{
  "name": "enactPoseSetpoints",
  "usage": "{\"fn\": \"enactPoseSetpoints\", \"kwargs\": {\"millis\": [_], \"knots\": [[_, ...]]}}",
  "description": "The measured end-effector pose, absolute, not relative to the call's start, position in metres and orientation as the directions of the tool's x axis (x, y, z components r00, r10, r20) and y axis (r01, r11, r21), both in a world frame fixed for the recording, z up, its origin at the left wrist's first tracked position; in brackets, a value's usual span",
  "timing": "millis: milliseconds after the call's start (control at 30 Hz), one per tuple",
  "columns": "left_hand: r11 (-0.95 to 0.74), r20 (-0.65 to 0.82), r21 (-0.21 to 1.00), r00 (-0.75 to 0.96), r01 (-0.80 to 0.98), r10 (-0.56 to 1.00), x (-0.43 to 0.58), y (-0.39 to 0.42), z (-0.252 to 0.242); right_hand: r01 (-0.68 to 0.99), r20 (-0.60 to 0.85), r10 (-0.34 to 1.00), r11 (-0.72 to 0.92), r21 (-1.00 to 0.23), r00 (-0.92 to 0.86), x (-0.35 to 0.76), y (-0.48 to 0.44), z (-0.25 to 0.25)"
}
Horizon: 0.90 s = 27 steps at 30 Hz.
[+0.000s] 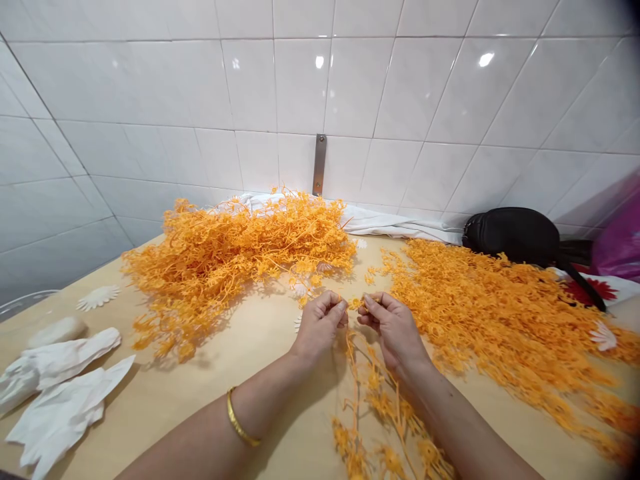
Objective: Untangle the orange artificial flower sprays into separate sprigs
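My left hand (321, 322), below a gold bangle (239, 419) on the wrist, pinches the tip of an orange artificial flower sprig (354, 303). Close beside it on the right, my right hand (393, 327) has its fingers closed on the same small orange piece. Long orange flower stems (375, 400) trail from between the hands toward the front edge of the view. Behind my left hand rises a tangled orange flower pile (250, 247). A flatter pile of orange flower pieces (490, 307) spreads out to the right.
Crumpled white tissues or cloths (65, 407) and a white petal piece (99, 297) lie at the left. A black pouch (515, 232), a red flower (593, 291) and a purple bag (620, 233) are at the right. White cloth (400, 223) runs along the tiled wall.
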<state>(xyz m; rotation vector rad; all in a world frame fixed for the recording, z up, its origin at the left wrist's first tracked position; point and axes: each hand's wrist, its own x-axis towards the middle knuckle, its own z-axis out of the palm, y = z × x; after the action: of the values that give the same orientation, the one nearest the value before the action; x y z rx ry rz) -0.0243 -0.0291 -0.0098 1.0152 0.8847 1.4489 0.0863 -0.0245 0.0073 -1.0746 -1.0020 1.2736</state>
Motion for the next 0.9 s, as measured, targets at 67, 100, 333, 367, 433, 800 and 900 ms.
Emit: {"fn": "enactPoseSetpoints", "kwargs": {"millis": [67, 100, 333, 367, 433, 800, 900], "knots": [[-0.166, 0.161, 0.928, -0.044, -0.332, 0.986, -0.019, -0.032, -0.008, -0.287, -0.034, 0.993, 0.001, -0.958, 0.117, 0.083, -0.023, 0.008], [-0.179, 0.177, 0.932, -0.036, -0.314, 0.984, -0.018, -0.032, -0.008, -0.313, -0.039, 0.988, 0.009, -0.95, 0.149, 0.084, -0.021, 0.009], [-0.153, 0.128, 0.931, -0.096, -0.33, 0.987, -0.035, -0.024, -0.007, -0.265, -0.116, 0.882, 0.01, -0.964, 0.456, 0.12, -0.002, 0.019], [-0.13, 0.107, 0.928, -0.085, -0.35, 0.991, -0.036, -0.024, -0.007, -0.212, -0.097, 0.912, -0.011, -0.977, 0.399, 0.12, -0.002, 0.019], [-0.075, 0.068, 0.922, -0.031, -0.38, 0.997, -0.036, -0.023, -0.007, -0.133, -0.072, 0.971, -0.043, -0.99, 0.226, 0.114, -0.006, 0.018], [0.048, 0.002, 0.907, 0.118, -0.418, 0.993, -0.032, -0.03, -0.006, -0.169, -0.062, 0.939, -0.125, -0.978, -0.337, 0.093, -0.026, 0.01], [0.098, -0.033, 0.888, 0.151, -0.45, 0.988, -0.03, -0.032, -0.007, -0.134, -0.028, 0.952, -0.072, -0.988, -0.303, 0.089, -0.026, 0.008]]}}
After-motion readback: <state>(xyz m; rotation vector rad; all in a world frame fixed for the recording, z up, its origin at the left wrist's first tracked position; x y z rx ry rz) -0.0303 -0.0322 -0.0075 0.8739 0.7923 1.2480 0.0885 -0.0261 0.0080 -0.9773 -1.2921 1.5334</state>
